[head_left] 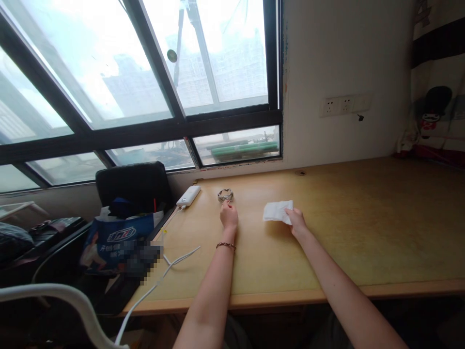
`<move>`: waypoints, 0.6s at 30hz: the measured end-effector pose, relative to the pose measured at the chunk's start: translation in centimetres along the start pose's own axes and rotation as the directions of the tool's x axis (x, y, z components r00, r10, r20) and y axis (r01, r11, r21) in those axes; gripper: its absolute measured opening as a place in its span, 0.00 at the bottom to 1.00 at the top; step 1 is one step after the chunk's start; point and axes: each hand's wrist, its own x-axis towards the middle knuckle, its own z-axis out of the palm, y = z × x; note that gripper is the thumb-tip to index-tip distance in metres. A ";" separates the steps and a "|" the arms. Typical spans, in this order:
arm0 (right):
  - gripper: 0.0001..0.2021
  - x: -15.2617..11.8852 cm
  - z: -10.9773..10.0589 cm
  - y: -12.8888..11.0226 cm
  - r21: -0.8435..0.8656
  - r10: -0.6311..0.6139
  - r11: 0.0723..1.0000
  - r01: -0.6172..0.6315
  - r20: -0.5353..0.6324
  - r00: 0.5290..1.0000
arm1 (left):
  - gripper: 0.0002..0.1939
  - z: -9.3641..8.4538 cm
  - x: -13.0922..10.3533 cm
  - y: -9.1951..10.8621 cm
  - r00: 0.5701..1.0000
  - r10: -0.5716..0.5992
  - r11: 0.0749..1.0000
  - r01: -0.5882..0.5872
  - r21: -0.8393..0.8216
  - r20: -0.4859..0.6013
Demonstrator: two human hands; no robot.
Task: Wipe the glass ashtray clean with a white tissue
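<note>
Head view: The looped metal band (225, 198) is held by its near edge in the closed left hand (228, 216); contact with the table (363, 228) cannot be confirmed. The folded white tissue (277, 212) is pinched at its right edge by the right hand (298, 222). The band is judged light, firm and slippery, best gripped at its rim; the tissue, soft and easily torn.

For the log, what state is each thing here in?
left hand: closed on the metal band
metal band: looped into a ring
right hand: gripping the white sheet
white sheet: creased, held at one side
white device: cable plugged in
</note>
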 end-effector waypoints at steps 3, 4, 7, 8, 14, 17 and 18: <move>0.04 -0.4 0.4 0.4 0.005 0.018 1.000 -0.019 0.070 0.997 | 0.26 -0.2 1.9 -1.1 0.995 0.018 0.977 -0.037 0.210 0.093; 0.04 -0.4 0.5 0.5 0.007 0.024 1.000 -0.025 0.079 0.997 | 0.28 -0.1 2.5 -1.3 0.990 0.016 0.964 -0.052 0.259 0.139; 0.04 -0.5 0.7 0.6 -0.002 0.041 0.999 -0.041 0.090 0.995 | 0.26 -0.1 3.9 -1.6 0.977 -0.004 0.939 -0.070 0.338 0.213; 0.04 -0.4 0.8 0.5 -0.009 0.044 0.999 -0.043 0.090 0.995 | 0.24 -0.1 4.1 -1.7 0.977 -0.006 0.936 -0.070 0.344 0.215; 0.04 -0.5 0.9 -0.1 -0.065 0.004 0.998 -0.001 0.049 0.999 | 0.15 -1.0 3.1 -1.4 0.956 0.135 0.943 -0.205 0.263 0.262; 0.06 -0.5 0.7 -0.2 -0.106 -0.060 0.992 0.063 0.029 0.998 | 0.13 -0.7 1.3 0.3 0.918 0.267 0.940 -0.316 0.133 0.294; 0.08 -0.5 0.7 -0.3 -0.135 -0.091 0.986 0.095 0.030 0.995 | 0.12 -0.4 0.5 1.1 0.902 0.306 0.929 -0.352 0.109 0.305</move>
